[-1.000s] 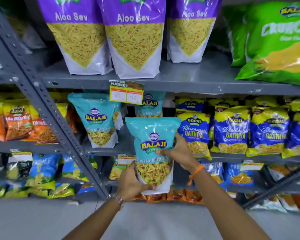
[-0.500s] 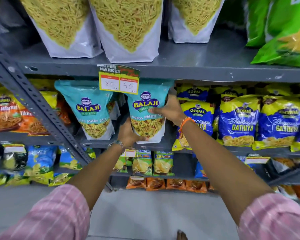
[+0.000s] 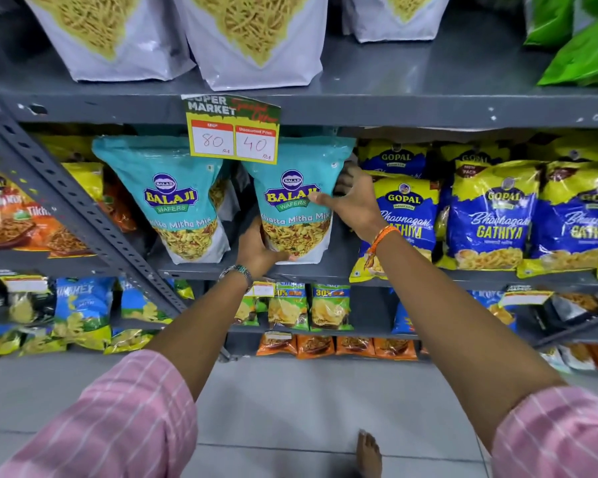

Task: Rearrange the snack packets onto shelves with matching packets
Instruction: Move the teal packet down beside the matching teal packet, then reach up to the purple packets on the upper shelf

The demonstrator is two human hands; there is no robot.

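Note:
A teal Balaji Khatta Mitha Mix packet [image 3: 292, 188] stands upright on the middle grey shelf [image 3: 201, 270], under the yellow price tag [image 3: 233, 131]. My left hand [image 3: 258, 248] grips its lower left corner. My right hand [image 3: 354, 201] holds its right edge, thumb across the front. A matching teal Balaji packet [image 3: 173, 194] stands just to its left, with more teal packets behind.
Blue and yellow Gopal Gathiya packets [image 3: 494, 219] fill the shelf to the right, touching my right wrist. White Aloo Sev bags [image 3: 256, 36] stand on the shelf above. A slanted steel brace [image 3: 66, 208] crosses the left. Small chip packets [image 3: 311, 307] sit below.
Both hands carried the teal packet up from below the shelf and set it on the middle shelf beside the matching packet. The camera moved closer.

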